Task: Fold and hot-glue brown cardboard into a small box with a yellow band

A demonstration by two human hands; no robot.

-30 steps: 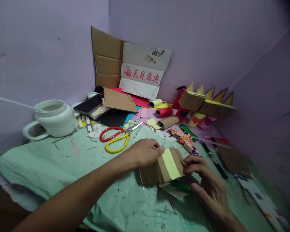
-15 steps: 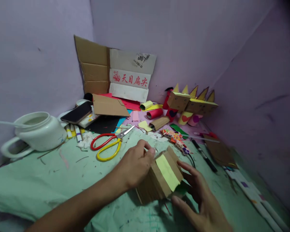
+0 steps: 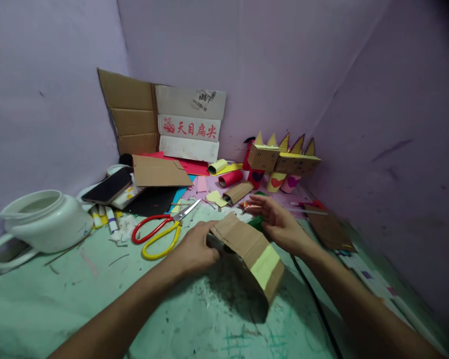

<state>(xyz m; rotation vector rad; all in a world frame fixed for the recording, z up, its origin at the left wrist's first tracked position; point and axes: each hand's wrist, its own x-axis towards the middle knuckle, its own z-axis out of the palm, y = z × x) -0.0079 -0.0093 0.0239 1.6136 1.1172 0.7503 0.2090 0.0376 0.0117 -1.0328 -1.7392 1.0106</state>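
My left hand point(image 3: 200, 252) grips the left end of a folded brown cardboard piece point(image 3: 247, 242), its thumb in front and the fingers hidden behind. A pale yellow paper strip point(image 3: 267, 264) lies across the cardboard, which is tilted above the green cloth. Dark green paper point(image 3: 257, 223) shows at its far edge. Just beyond the cardboard, my right hand point(image 3: 279, 224) reaches forward with its fingers stretched out. It is over a flower-patterned tool, probably a glue gun point(image 3: 244, 205), mostly hidden by the hand; a black cord point(image 3: 314, 294) runs toward me under the right forearm.
Scissors point(image 3: 168, 229) with red and yellow handles lie partly spread on the left. Behind them are a phone point(image 3: 108, 185), a white pot point(image 3: 48, 224) and a cardboard sheet point(image 3: 160, 171). Paper tubes point(image 3: 231, 178) and cardboard figures with spikes point(image 3: 264, 157) stand at the back.
The cardboard piece has been turned, and its folded panels now face differently. My right hand has left its right side and moved forward, toward the patterned tool. The view has shifted slightly.
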